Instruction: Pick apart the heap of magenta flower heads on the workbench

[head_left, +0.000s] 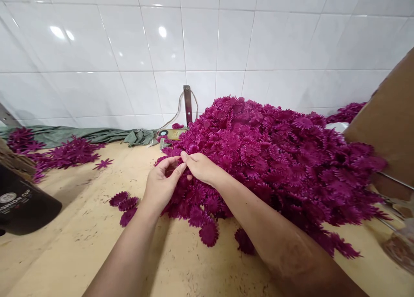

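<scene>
My left hand [161, 178] and my right hand [203, 169] meet at the fingertips, at the left edge of a large heap of magenta artificial flower pieces [258, 146]. Both hands are closed in a pinch. Magenta shows between and behind the fingers, but whatever they hold is too small and covered to make out. Beside my left wrist lie a few round flower pieces [128, 203] on the wooden tabletop [97, 254]. Another round piece [208, 233] rests at the front edge of the heap, below my hands.
At far left stands a black cup [26, 202], near a smaller pile of star-shaped magenta pieces [74, 152]. Green cloth [87, 134] runs along the tiled wall [200, 38], by a metal bracket [187, 105]. A cardboard box [388, 120] and a clear container [401, 245] are at right.
</scene>
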Demonstrator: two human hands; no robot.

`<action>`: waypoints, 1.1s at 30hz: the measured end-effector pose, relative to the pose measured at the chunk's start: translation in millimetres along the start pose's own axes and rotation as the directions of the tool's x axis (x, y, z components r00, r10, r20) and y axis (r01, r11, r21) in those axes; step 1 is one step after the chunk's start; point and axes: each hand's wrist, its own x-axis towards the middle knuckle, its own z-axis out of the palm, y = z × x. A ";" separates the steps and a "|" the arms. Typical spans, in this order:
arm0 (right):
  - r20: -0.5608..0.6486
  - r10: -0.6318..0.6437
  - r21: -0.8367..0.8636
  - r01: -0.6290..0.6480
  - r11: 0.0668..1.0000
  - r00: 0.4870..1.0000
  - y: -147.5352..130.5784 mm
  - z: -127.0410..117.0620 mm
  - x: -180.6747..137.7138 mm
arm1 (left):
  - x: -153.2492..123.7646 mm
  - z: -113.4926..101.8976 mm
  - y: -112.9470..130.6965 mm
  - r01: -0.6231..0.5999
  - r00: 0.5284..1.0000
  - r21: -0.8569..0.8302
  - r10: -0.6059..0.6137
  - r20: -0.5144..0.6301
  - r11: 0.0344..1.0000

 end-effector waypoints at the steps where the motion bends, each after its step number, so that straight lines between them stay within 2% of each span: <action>1: 0.045 -0.015 0.054 0.012 0.998 0.999 -0.8 0.2 -0.9 | 0.7 -0.3 -0.7 0.022 0.999 -0.032 -0.022 -0.025 0.999; 5: 0.214 -0.133 0.097 0.115 0.989 0.968 -7.1 0.3 -7.5 | 7.1 -6.4 -2.4 0.130 0.969 -0.274 -0.181 -0.168 0.953; 8: 0.301 -0.120 0.026 0.117 0.993 0.946 -10.2 0.3 -11.1 | 15.1 -17.6 -3.6 0.132 0.896 -0.388 -0.277 -0.346 0.912; 10: 0.283 -0.115 -0.029 0.128 0.991 0.952 -10.4 0.4 -11.2 | 20.1 -26.0 -5.6 0.105 0.853 -0.335 -0.258 -0.453 0.936; 13: 0.185 -0.163 -0.094 0.182 0.979 0.969 -8.5 -0.5 -8.7 | 23.6 -32.9 -10.0 0.052 0.859 -0.127 -0.109 -0.500 0.991; 17: 0.019 -0.179 -0.261 0.178 0.949 0.984 -6.7 -5.6 -5.5 | 22.0 -30.5 -13.3 -0.019 0.885 0.075 0.052 -0.463 0.997; 20: -0.082 -0.166 -0.395 0.121 0.911 0.983 -7.8 -9.3 -4.8 | 19.5 -27.2 -10.8 -0.029 0.882 0.078 0.062 -0.468 0.997; 23: -0.151 -0.124 -0.416 0.051 0.908 0.981 -8.9 -9.7 -4.1 | 14.8 -22.6 -5.3 -0.041 0.903 0.086 0.073 -0.423 0.995; 26: -0.186 -0.132 -0.399 0.048 0.916 0.974 -8.1 -7.9 -3.1 | 7.1 -13.8 0.5 -0.091 0.948 0.092 0.115 -0.296 0.992; 28: -0.167 -0.139 -0.362 0.070 0.929 0.976 -6.8 -6.3 -2.4 | 2.2 -6.8 2.9 -0.082 0.981 0.053 0.090 -0.174 0.995; 31: -0.098 -0.086 -0.209 0.064 0.976 0.991 -4.5 -3.9 -1.6 | -2.1 1.1 2.9 -0.022 0.999 -0.010 0.021 -0.035 1.000; 33: -0.031 -0.057 -0.056 0.055 0.997 0.998 -2.9 -1.7 -1.0 | -2.4 3.4 1.5 0.010 0.999 -0.065 -0.012 -0.032 0.998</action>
